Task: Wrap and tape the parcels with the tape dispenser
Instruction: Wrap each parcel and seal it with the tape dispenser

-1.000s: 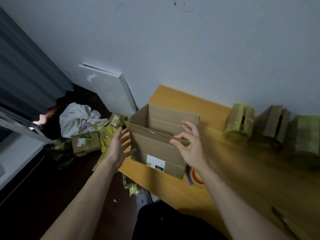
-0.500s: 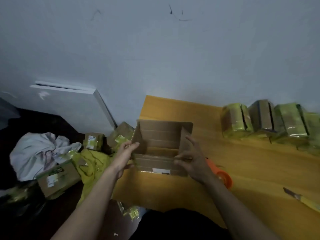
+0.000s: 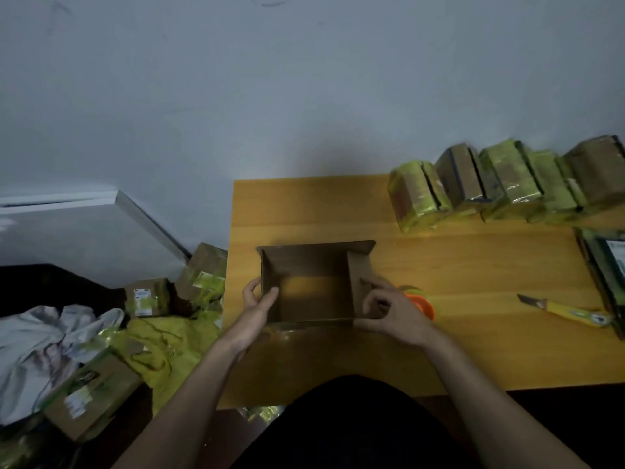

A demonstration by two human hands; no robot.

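An open brown cardboard box (image 3: 314, 286) sits on the yellow wooden bench (image 3: 473, 265). The left hand (image 3: 257, 308) grasps its left wall; the right hand (image 3: 389, 311) pinches its right flap.

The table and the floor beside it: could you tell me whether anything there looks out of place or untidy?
Yes. Several parcels lie tumbled on the floor left of the table, among yellow wrap and a crumpled white cloth. A utility knife lies with its blade exposed.
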